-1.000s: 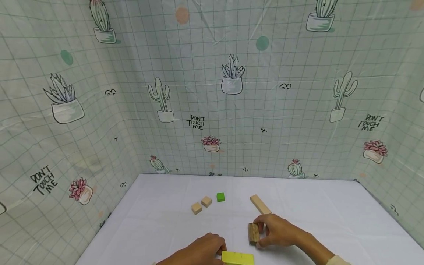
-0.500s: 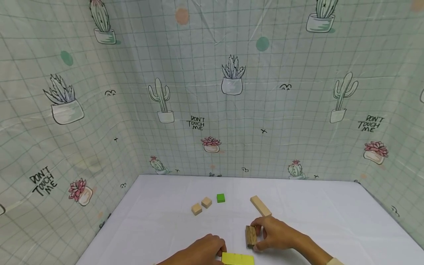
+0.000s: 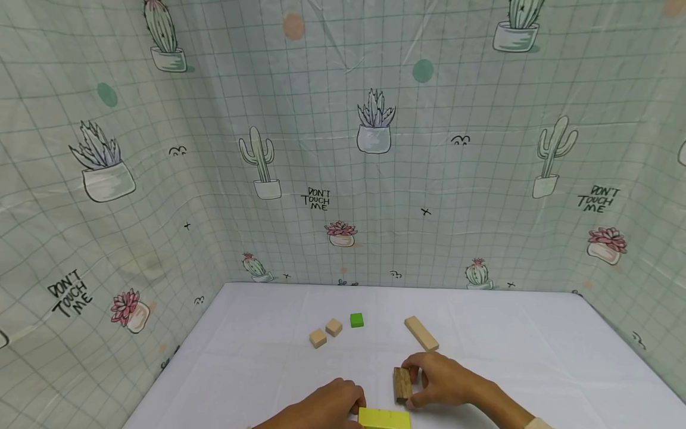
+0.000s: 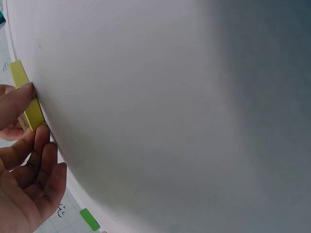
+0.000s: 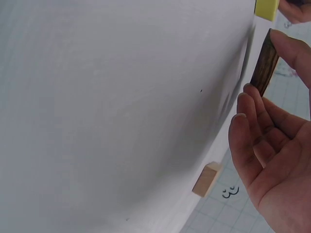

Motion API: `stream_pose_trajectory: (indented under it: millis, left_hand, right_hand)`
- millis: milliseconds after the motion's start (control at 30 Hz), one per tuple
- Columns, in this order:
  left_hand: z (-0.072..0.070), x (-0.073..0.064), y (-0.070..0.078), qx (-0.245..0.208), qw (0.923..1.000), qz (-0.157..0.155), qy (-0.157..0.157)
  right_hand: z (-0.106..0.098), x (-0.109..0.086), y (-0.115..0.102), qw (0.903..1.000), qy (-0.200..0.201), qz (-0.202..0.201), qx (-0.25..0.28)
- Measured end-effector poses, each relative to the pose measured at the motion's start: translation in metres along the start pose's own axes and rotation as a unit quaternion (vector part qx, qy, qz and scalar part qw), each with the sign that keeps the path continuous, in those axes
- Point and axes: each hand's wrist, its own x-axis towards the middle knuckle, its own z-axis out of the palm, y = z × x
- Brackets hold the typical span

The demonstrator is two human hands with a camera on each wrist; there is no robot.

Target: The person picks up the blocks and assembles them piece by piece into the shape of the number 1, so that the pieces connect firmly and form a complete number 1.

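The person's left hand [image 3: 324, 408] and right hand [image 3: 442, 381] are both at work low over the white worktop [image 3: 252, 369]. The left fingers grasp the yellow block [image 3: 384, 418], with the thumb on one side and fingertips at its end; its near part runs out of the head view at the bottom edge. The right fingers grasp the brown block [image 3: 402, 385], a wood-grained piece pinched between the thumb at one end and fingertips at the other. It is just beyond the right end of the yellow block, with a narrow gap between them. Whether the brown block touches the worktop cannot be told.

Farther off, the pale plank [image 3: 421, 333] lies slantwise beyond the right hand. To its left are the green block [image 3: 356, 320] and two pale cubes, the rear cube [image 3: 333, 327] and the front cube [image 3: 318, 338], near each other. A cloth [image 3: 321, 89] printed with potted cacti, a grid and "Don't touch me" hangs behind the worktop and along both sides. A light sleeve [image 3: 538, 423] shows at the right wrist.
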Motion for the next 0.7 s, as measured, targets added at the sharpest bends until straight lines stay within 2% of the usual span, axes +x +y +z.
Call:
stream_pose_trajectory:
  millis: [300, 700]
  left_hand:
    - [0.0014, -0.0009, 0.0012, -0.005, 0.9998, -0.021, -0.002]
    - [-0.0003, 0.0005, -0.0001, 0.008, 1.0000, 0.005, -0.002]
  right_hand:
    - [0.0040, 0.0034, -0.0040, 1.0000, -0.004, 0.005, -0.003]
    - [0.0047, 0.0086, -0.0092, 0.9998, -0.009, 0.006, 0.014]
